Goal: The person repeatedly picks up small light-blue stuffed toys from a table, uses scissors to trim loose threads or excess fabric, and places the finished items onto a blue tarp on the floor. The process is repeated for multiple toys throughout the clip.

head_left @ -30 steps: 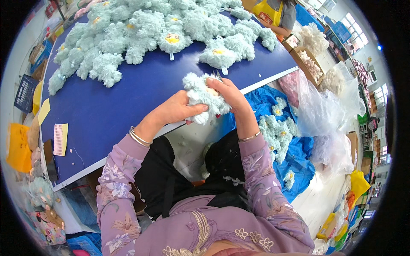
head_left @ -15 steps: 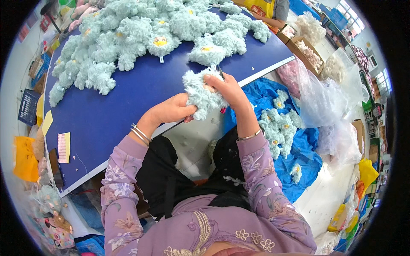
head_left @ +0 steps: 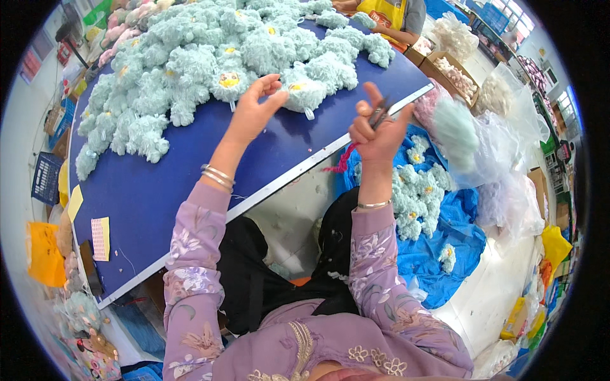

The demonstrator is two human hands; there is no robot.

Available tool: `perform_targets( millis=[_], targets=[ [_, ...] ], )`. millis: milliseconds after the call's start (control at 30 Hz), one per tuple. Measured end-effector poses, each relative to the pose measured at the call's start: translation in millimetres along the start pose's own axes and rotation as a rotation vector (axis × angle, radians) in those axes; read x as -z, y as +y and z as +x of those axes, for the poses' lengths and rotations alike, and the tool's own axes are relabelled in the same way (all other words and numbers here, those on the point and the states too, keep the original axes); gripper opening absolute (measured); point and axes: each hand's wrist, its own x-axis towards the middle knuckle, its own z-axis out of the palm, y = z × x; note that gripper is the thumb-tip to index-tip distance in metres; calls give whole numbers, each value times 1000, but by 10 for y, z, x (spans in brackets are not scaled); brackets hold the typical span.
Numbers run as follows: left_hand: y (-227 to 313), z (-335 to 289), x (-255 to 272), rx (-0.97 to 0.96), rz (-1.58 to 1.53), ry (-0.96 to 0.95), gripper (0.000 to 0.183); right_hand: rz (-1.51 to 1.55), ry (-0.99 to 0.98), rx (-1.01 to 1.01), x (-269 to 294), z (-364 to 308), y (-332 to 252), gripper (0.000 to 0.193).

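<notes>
My left hand (head_left: 254,114) is over the blue table, empty, its thumb and fingers apart. Its fingertips come close to a pale blue fluffy plush toy (head_left: 304,94) with a yellow patch, at the near edge of a heap of similar toys (head_left: 184,76); I cannot tell if they touch. My right hand (head_left: 380,136) is raised beside the table's right edge, closed round small dark metal thread snips (head_left: 379,115). A red braided cord (head_left: 343,160) hangs by that hand. Right of it, a blurred pale blue plush toy (head_left: 455,132) is in the air, apart from my hand.
Several plush toys (head_left: 416,197) lie on a blue plastic sheet (head_left: 445,282) at the right, next to clear plastic bags (head_left: 502,171). Boxes (head_left: 454,76) of pale pieces stand beyond. A person in a yellow apron (head_left: 387,14) is across the table (head_left: 190,178).
The plush toy that both hands held has left them and flies off to the right. My left hand has moved up toward the heap, and my right hand has turned and shifted right.
</notes>
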Motion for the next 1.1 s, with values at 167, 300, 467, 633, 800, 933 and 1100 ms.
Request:
perform_targets(
  millis=[167,300,467,633,800,933,1100],
  targets=[
    [-218,155,-267,-343,896,-61,68,-1041,576,-224,-21,137,336,46],
    [51,54,-414,-95,639,-110,60,-1264,478,-144,35,137,507,67],
    [304,-394,-470,-128,440,-263,59,-1329,432,-119,-36,115,457,74],
    [359,-568,-48,-64,337,-5,40,-1238,163,-273,-288,51,266,54],
    [644,-543,318,503,121,-458,35,-1035,-22,-463,-296,-6,252,48],
    [535,-669,238,605,-37,-715,31,-840,115,-306,-281,12,465,41],
    [509,-731,144,564,-45,-652,26,-879,171,-369,-384,20,613,36]
  ],
)
